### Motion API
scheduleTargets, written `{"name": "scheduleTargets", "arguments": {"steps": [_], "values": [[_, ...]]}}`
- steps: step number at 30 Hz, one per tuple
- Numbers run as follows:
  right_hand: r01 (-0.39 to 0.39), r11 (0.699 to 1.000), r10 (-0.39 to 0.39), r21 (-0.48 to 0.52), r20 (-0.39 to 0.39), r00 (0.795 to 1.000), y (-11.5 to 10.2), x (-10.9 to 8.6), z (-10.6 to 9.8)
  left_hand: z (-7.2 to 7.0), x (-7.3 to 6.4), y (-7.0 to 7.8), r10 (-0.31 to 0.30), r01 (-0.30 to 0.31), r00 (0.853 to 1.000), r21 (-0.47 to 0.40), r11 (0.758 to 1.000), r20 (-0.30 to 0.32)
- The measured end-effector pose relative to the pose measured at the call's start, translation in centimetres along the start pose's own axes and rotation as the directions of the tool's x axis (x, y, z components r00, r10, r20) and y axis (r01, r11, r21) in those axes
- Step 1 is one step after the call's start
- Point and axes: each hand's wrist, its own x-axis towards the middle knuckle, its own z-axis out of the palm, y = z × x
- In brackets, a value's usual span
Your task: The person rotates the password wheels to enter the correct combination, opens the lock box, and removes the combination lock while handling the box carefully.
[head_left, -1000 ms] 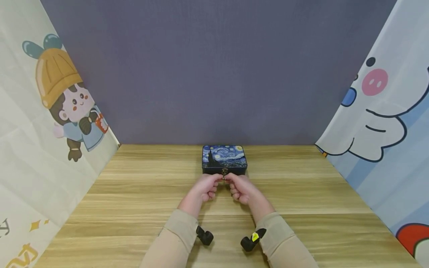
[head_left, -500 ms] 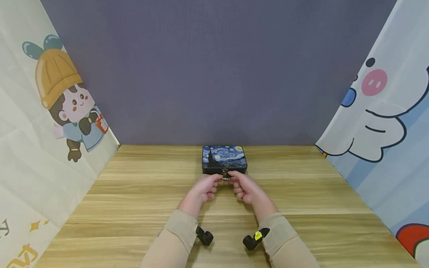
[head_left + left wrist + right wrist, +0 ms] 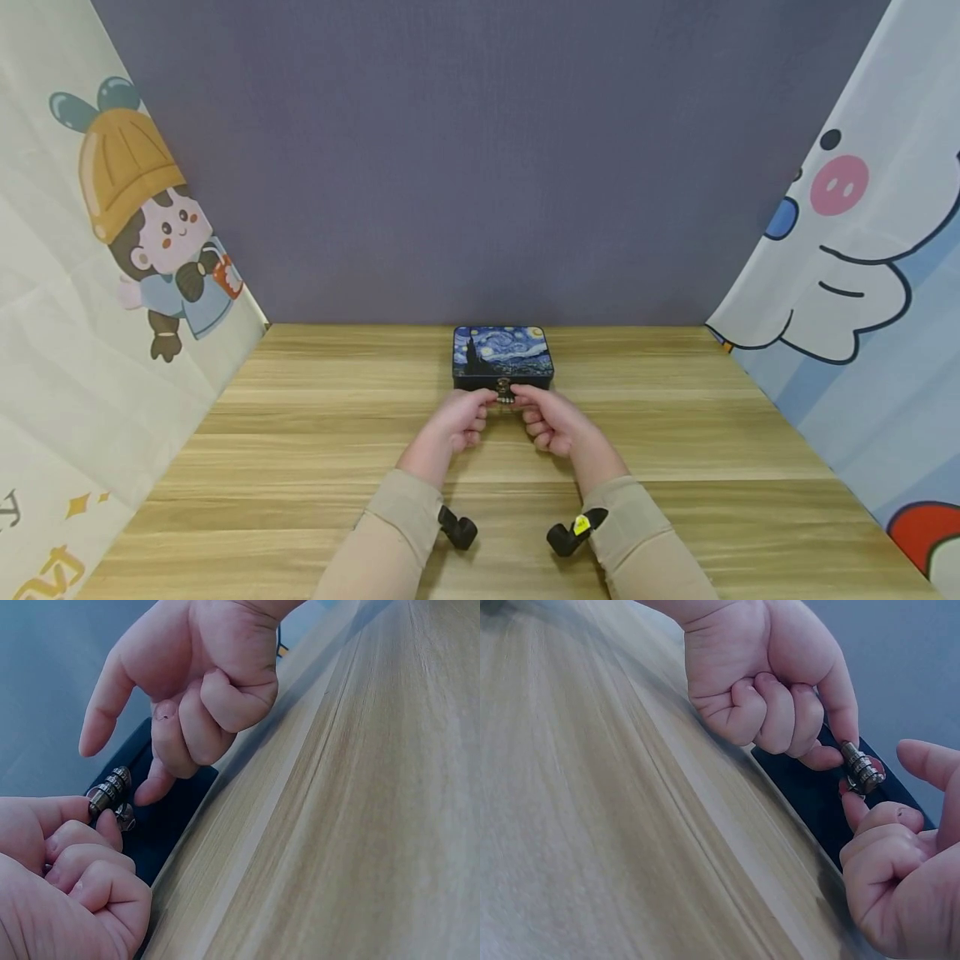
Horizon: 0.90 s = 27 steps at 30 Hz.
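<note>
At the back of the table lies a small box (image 3: 502,352) with a starry night painting on its lid and dark sides. A small brass combination padlock (image 3: 862,766) with ridged number dials hangs at the latch (image 3: 503,384) on its front. My left hand (image 3: 457,418) pinches one end of the padlock between thumb and index finger. On the other side, my right hand (image 3: 553,421) has its thumb and index finger spread apart, the index fingertip close by the dials and the other fingers curled. The left wrist view shows the padlock (image 3: 110,789) with the right thumb away from it.
The box stands near a grey-purple back wall (image 3: 480,167) on a wood-grain table (image 3: 315,467). Cartoon-printed cloths hang on the left (image 3: 67,292) and on the right (image 3: 862,275). Black wrist cameras sit at both sleeve cuffs.
My right thumb and index finger have come off the padlock, and the right hand has shifted slightly right, baring the dials. My left hand has kept its pinch in place.
</note>
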Motion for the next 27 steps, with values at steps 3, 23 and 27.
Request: {"name": "scheduleTargets", "arguments": {"steps": [3, 23, 27], "values": [[0.007, 1.000, -0.007, -0.003, 0.010, 1.000, 0.0, 0.0, 0.1, 0.0, 0.0, 0.0, -0.002, 0.002, 1.000, -0.006, 1.000, -0.004], [0.053, 0.999, -0.053, 0.002, -0.030, 0.998, 0.6, 0.5, 1.3, -0.1, 0.1, 0.0, -0.006, 0.006, 1.000, -0.003, 1.000, -0.004], [0.051, 0.999, -0.051, 0.016, -0.027, 0.998, 0.7, 0.6, 1.5, -0.1, 0.0, 0.0, -0.009, 0.009, 1.000, -0.003, 1.000, -0.005]]}}
